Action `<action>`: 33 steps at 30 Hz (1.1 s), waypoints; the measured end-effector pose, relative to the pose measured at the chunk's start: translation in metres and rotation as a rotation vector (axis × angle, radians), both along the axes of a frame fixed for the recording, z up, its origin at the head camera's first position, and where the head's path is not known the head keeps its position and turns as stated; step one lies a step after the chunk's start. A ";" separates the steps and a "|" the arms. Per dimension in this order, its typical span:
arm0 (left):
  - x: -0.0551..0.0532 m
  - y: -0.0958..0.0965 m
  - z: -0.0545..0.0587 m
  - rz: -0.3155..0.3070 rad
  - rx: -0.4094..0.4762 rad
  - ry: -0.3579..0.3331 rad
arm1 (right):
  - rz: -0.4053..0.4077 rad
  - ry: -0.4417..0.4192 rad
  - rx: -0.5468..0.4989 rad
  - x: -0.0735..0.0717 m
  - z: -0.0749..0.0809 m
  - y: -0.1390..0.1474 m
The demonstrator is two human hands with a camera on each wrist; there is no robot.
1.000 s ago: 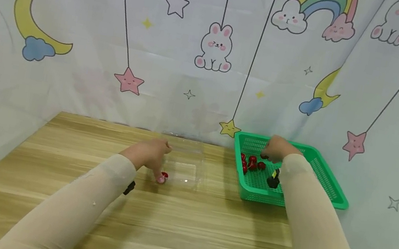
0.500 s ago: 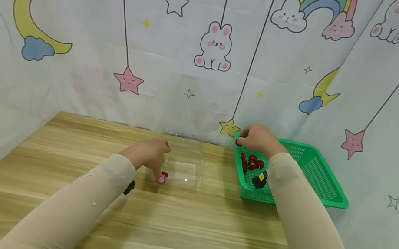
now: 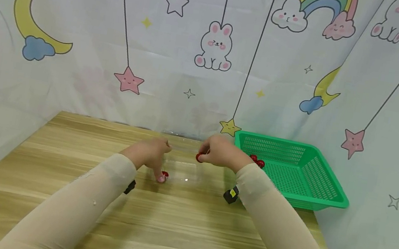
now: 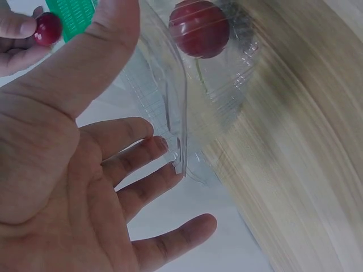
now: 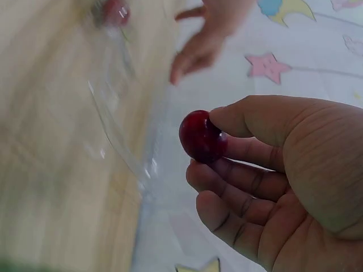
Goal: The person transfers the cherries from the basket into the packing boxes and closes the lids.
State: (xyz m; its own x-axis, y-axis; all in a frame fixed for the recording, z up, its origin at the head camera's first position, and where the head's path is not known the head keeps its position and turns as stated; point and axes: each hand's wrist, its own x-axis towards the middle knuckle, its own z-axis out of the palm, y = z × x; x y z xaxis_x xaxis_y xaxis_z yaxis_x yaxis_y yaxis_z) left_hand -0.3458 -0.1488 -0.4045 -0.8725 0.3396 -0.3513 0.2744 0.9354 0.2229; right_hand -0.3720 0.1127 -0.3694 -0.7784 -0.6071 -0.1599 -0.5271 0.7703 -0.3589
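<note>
My right hand point(image 3: 219, 150) pinches a dark red cherry point(image 5: 202, 136) between thumb and fingers, over the right side of a clear plastic box point(image 3: 181, 170). My left hand point(image 3: 148, 155) is at the box's left side. In the left wrist view its fingers are spread and loosely straight, with fingertips right at the clear rim point(image 4: 178, 130) and the thumb point(image 4: 108, 39) extended past the wall. Another cherry point(image 4: 199, 28), with a thin stem, lies inside the box close to the left thumb.
A green perforated basket point(image 3: 313, 201) stands to the right, holding several cherries point(image 3: 256, 161) partly hidden by the right arm. The wooden table point(image 3: 166, 229) meets a printed white cloth backdrop point(image 3: 163, 105) behind the box. Each wrist carries a small black device.
My right hand has lifted a cherry out of the green basket and carried it left to the plastic box. The left hand has stayed at the box.
</note>
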 end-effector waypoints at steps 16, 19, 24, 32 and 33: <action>0.002 -0.001 0.001 -0.010 -0.012 0.019 | 0.165 -0.054 -0.033 0.004 -0.064 -0.065; 0.001 -0.001 0.000 -0.018 -0.016 0.024 | 0.171 -0.093 -0.055 0.003 -0.068 -0.070; 0.001 -0.001 0.000 -0.019 -0.030 0.026 | 0.207 -0.114 -0.071 -0.001 -0.074 -0.076; 0.002 0.001 0.003 -0.014 -0.030 0.018 | 0.213 -0.126 -0.084 -0.003 -0.076 -0.075; 0.002 0.001 0.002 -0.012 -0.032 0.016 | 0.205 -0.131 -0.086 -0.003 -0.076 -0.074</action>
